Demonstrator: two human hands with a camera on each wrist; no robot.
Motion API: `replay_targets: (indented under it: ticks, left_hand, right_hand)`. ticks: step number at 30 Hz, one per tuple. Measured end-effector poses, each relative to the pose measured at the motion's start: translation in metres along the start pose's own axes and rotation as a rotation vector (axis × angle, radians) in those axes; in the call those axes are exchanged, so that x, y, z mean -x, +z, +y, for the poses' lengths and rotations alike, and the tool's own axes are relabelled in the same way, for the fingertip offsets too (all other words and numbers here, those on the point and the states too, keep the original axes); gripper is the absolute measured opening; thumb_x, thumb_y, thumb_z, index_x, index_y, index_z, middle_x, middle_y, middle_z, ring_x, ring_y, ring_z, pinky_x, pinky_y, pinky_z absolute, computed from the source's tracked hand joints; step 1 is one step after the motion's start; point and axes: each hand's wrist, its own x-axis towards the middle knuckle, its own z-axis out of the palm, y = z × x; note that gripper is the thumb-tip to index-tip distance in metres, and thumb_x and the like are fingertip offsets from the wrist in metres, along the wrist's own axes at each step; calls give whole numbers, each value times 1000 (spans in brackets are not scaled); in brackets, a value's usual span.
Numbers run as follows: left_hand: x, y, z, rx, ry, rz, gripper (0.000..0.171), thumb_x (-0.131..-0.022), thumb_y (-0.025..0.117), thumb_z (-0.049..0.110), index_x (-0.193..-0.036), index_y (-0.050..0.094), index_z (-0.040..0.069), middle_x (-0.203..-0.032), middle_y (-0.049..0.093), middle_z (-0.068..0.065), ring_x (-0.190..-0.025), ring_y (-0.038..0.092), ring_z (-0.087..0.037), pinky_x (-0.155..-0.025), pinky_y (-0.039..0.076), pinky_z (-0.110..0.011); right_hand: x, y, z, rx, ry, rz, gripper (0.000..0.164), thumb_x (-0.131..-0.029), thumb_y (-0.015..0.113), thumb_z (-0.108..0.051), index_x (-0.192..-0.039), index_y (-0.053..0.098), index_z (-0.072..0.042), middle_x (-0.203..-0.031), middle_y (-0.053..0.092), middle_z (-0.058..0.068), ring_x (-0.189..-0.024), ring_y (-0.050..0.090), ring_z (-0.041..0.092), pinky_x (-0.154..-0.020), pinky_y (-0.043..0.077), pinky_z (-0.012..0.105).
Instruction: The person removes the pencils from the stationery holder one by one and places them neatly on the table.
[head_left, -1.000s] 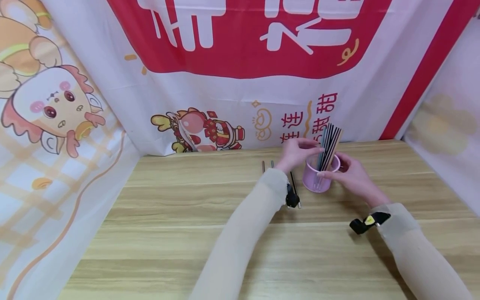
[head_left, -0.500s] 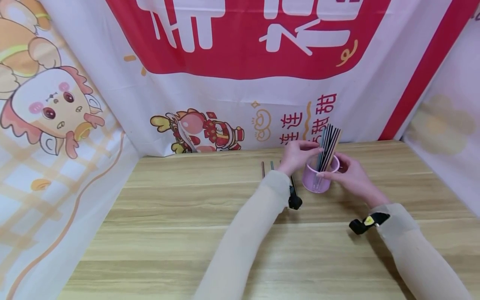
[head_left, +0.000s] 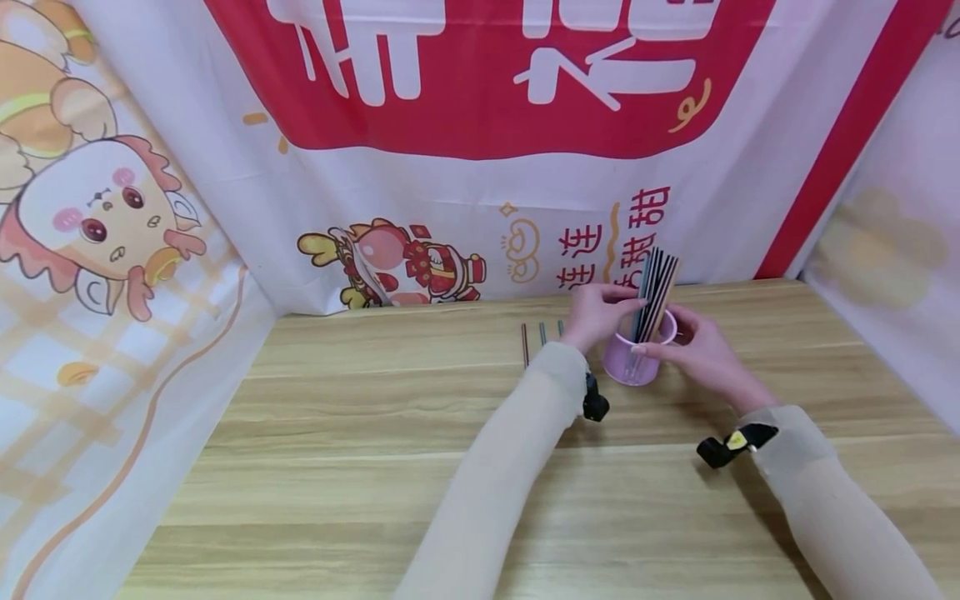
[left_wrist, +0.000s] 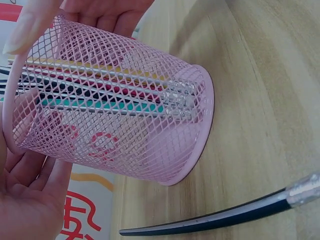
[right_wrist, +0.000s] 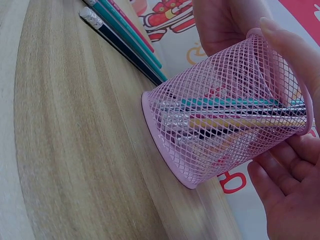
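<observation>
A pink mesh pencil holder (head_left: 632,362) stands upright on the table with several pencils (head_left: 654,287) leaning in it, eraser ends down. My right hand (head_left: 705,350) grips the holder at its rim, thumb in front and fingers round the far side. From the left, my left hand (head_left: 598,315) reaches over the rim, thumb and fingertips pinching at the bunch; exactly which pencil they hold is hidden. In the left wrist view the erasers (left_wrist: 180,100) show through the mesh. A dark pencil (left_wrist: 210,217) lies on the table beside the holder.
Left of the holder, more pencils lie on the wooden table (head_left: 337,467), including a red one (head_left: 524,342) and green ones (right_wrist: 132,32); my left forearm partly covers them. A printed cloth (head_left: 480,192) hangs behind the table, with cloth walls at both sides.
My left wrist has shifted slightly to the right, with its fingertips staying at the pencils. My right hand and the holder remain practically in place.
</observation>
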Motion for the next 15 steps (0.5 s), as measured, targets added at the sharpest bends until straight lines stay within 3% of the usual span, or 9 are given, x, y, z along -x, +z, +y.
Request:
replay_targets:
  ticks: [5, 10, 15]
  left_hand:
    - [0, 1, 0, -14, -4, 18, 19, -87, 82, 33, -104, 80, 25, -102, 72, 15, -90, 63, 0, -84, 54, -19]
    - [0, 1, -1, -6, -1, 35, 18, -88, 82, 32, -104, 80, 25, -102, 72, 15, -91, 64, 1, -83, 54, -18]
    - [-1, -2, -3, 19, 7, 54, 16, -88, 83, 29, -102, 81, 21, -100, 73, 13, -91, 64, -1, -82, 54, -19]
  right_hand:
    - [0, 0, -2, -4, 35, -5, 82, -89, 82, -39, -155, 41, -13, -148, 51, 13, -127, 52, 30, -110, 43, 50]
    - [0, 1, -1, 18, 39, 3, 81, -87, 82, -42, -152, 44, -12, -144, 54, 13, -125, 54, 28, -106, 47, 41]
    - [0, 1, -1, 21, 28, 0, 82, -89, 81, -39, -154, 41, -9, -145, 53, 17, -127, 53, 32, -109, 45, 49]
